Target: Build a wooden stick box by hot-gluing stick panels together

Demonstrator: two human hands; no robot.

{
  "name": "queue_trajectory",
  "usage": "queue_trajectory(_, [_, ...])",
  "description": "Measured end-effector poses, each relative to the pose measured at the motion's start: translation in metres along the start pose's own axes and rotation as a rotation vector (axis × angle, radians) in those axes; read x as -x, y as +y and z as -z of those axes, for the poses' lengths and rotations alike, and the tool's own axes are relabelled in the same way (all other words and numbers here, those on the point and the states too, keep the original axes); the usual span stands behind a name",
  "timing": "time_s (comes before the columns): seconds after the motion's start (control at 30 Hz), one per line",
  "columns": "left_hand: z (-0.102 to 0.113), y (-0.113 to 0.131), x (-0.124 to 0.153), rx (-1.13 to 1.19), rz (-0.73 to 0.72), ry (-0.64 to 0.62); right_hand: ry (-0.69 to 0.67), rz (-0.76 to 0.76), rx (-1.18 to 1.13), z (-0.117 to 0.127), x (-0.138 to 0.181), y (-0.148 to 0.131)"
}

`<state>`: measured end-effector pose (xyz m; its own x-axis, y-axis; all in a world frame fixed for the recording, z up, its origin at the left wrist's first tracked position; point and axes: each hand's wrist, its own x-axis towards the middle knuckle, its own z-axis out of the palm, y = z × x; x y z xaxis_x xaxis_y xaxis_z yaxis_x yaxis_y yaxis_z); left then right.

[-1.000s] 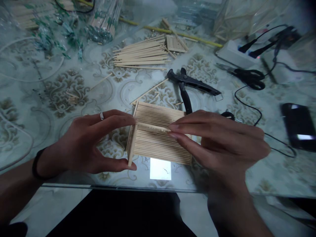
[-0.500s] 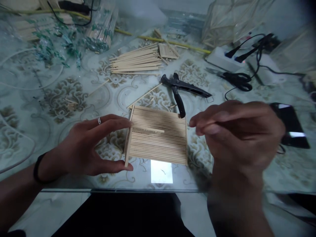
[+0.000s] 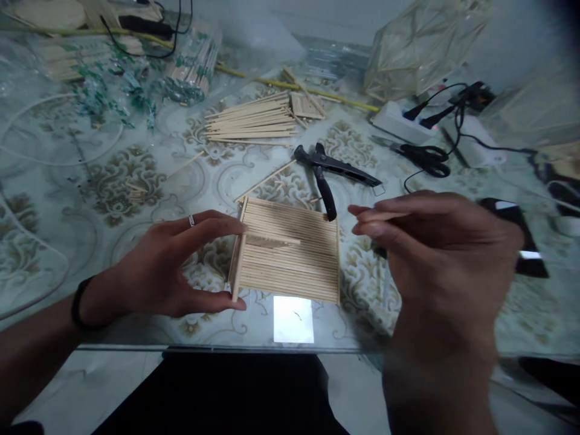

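A small structure of thin wooden sticks lies on the table in front of me. It has a flat slatted base, a raised wall at its left end and a short upright divider standing out from that wall. My left hand grips the left wall between thumb and fingertips. Right of the structure, and apart from it, my right hand is raised with thumb and fingers pinched together. A pale sliver shows in the pinch, but I cannot make out what it is. Black-handled cutters lie just behind the structure.
Loose sticks lie in a pile farther back, near bagged stick bundles. Scissors, a white power strip with black cords and a dark phone are on the right. The glass table's edge runs close to me.
The view has shifted slightly. My left hand keeps its hold on the structure's left wall. My right hand stays pinched and raised, turned a little, with the pale sliver now showing more.
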<state>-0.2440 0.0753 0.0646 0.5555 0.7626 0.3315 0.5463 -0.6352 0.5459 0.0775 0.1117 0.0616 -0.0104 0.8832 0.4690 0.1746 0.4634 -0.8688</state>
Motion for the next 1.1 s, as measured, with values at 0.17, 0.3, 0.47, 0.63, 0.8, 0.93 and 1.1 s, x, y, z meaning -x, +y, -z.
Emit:
queue_trajectory(0.17, [-0.001,-0.001,-0.004,0.054,0.012,-0.027,-0.13,0.038,0.158,-0.02,0.014,-0.013])
queue_trajectory(0.3, [-0.003,0.0,-0.005,0.104,0.033,-0.029,-0.196,0.088,0.178,-0.034,0.019,-0.015])
queue_trajectory(0.47, [-0.004,-0.001,-0.005,0.128,0.02,-0.035,-0.171,0.15,0.165,-0.04,0.023,-0.01])
queue_trajectory(0.63, [-0.003,-0.001,-0.005,0.13,0.028,-0.04,-0.154,0.155,0.159,-0.044,0.024,-0.009])
queue_trajectory(0.8, [-0.003,-0.001,-0.005,0.139,0.029,-0.044,-0.157,0.182,0.143,-0.045,0.025,-0.009])
queue_trajectory(0.93, [-0.003,-0.002,-0.005,0.136,0.03,-0.043,-0.158,0.189,0.142,-0.045,0.026,-0.009])
queue_trajectory(1.1, [0.0,-0.003,-0.004,0.13,0.007,-0.064,-0.164,0.198,0.156,-0.044,0.025,-0.009])
